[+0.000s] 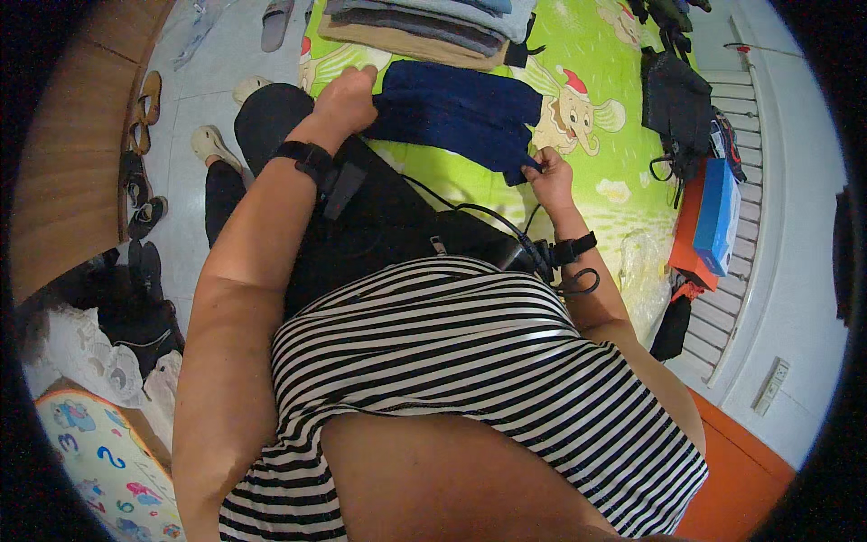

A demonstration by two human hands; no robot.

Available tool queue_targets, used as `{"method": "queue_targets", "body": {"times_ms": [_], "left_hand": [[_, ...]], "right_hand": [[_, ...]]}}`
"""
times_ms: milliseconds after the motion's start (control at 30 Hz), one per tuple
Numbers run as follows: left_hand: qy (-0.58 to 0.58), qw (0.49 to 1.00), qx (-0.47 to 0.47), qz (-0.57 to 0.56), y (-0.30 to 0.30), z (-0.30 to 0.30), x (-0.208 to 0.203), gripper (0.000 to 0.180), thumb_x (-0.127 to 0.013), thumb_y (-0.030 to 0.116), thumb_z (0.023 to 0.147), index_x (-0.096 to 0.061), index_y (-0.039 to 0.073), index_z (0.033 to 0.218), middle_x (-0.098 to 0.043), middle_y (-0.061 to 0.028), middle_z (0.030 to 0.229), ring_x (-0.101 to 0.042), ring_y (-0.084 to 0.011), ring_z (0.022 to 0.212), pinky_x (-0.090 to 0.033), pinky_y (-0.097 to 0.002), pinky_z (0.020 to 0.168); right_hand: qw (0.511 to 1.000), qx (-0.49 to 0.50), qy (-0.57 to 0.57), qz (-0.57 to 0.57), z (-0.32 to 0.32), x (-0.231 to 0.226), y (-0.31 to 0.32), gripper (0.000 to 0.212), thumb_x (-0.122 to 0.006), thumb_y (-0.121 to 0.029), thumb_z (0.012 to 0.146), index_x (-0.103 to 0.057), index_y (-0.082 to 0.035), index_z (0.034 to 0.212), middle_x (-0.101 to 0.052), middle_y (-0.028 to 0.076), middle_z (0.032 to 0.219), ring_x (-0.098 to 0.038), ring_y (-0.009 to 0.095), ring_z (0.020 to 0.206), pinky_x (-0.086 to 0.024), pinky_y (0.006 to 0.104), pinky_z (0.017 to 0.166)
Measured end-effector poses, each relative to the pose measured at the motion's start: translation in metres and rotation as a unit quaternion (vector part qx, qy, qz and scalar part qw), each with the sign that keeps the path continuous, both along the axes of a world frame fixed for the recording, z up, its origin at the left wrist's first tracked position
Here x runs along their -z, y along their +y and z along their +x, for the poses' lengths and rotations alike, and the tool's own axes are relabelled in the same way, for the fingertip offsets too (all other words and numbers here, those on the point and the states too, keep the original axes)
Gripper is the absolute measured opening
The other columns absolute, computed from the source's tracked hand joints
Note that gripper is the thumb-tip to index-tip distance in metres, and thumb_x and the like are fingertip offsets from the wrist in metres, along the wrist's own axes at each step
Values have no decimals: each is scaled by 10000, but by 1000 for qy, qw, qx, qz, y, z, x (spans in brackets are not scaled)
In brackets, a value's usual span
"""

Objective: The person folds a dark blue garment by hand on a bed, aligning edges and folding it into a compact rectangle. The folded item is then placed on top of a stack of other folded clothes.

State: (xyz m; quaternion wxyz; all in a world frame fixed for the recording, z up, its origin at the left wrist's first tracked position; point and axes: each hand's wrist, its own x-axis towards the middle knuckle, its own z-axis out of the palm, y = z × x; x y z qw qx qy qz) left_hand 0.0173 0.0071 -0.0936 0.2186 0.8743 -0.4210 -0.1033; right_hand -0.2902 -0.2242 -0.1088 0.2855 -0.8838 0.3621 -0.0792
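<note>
Right hand (553, 183) pinching navy-blue cloth (452, 113).
Left hand (346, 104) curled at other end, grip unclear; pale numeral-printed panel (97, 462) by left arm.

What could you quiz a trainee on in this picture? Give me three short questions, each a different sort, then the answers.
1. Multiple choice. What does the right hand pinch?
a) the black bag
b) a corner of the dark blue cloth
c) the blue box

2. True or false: the dark blue cloth is stacked on top of the folded pile.

3. Fill in the colour: the dark blue cloth lies on a bright ____ cover.

Key: 1. b. 2. False; it lies on the near side of the pile. 3. Green.
</note>
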Motion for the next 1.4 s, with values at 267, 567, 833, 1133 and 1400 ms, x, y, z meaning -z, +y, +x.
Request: {"method": "queue_targets", "body": {"times_ms": [267,567,833,1133,1400], "left_hand": [[11,989,144,-30,4,3,5,182,-632,104,669,-582,68,840,-600,-136,856,-579,-333,827,-468,-405,717],[118,972,173,106,-1,24,1,173,-593,97,624,-630,55,788,-606,-168,831,-594,-350,826,-483,-411,728],[86,993,10,79,-5,24,3,302,-679,263,644,-623,21,816,-614,-195,898,-591,-354,886,-480,-405,775],[101,986,67,112,-13,26,22,322,-686,230,633,-646,22,876,-613,-217,903,-603,-344,863,-487,-394,751],[244,969,20,-35,-11,32,30,203,-682,102,577,-582,14,730,-570,-134,660,-543,-229,614,-447,-350,588]], "right_hand": [[995,-44,-60,61,9,-2,3,212,-617,96,665,-480,-52,730,-473,-28,668,-444,69,626,-394,212,604],[933,16,-140,331,6,-26,-14,195,-580,113,677,-554,-44,789,-564,-15,736,-517,82,667,-425,222,642],[953,137,-114,247,44,7,-25,194,-643,24,733,-581,4,916,-601,35,811,-557,117,703,-454,239,647],[948,126,-82,280,46,7,-19,156,-681,18,685,-555,-72,706,-563,2,683,-510,94,622,-420,243,568],[855,108,-209,461,39,-27,-10,206,-674,33,660,-559,-37,816,-587,18,765,-558,143,674,-469,271,645]]}}
